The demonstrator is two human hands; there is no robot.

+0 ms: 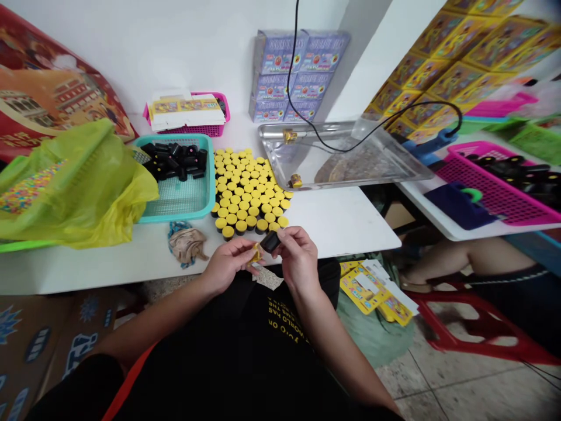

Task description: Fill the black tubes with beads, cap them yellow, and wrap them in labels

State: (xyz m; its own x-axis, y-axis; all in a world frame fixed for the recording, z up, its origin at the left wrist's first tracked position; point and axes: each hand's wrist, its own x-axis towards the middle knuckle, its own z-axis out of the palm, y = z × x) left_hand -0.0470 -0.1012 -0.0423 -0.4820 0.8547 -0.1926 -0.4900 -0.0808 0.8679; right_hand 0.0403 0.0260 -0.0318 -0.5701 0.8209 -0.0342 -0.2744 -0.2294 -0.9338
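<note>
My right hand [298,257] is closed round a small black cylinder [270,241], held over the near edge of the white table [346,225]. My left hand [230,263] pinches a small yellow piece [256,254] right beside the cylinder's end. A speckled scrap [269,279] hangs just below both hands. Ahead of them stand several upright black cylinders with yellow caps [248,190], packed in a cluster. A teal basket [177,199] to the left holds several uncapped black cylinders [175,159].
A yellow plastic bag [79,187] lies at left, a crumpled rag [187,244] near the table edge. A clear tray [350,158] with a black cable sits at right, pink baskets [495,187] beyond. Another person's leg [464,260] and a red stool [473,333] are at right.
</note>
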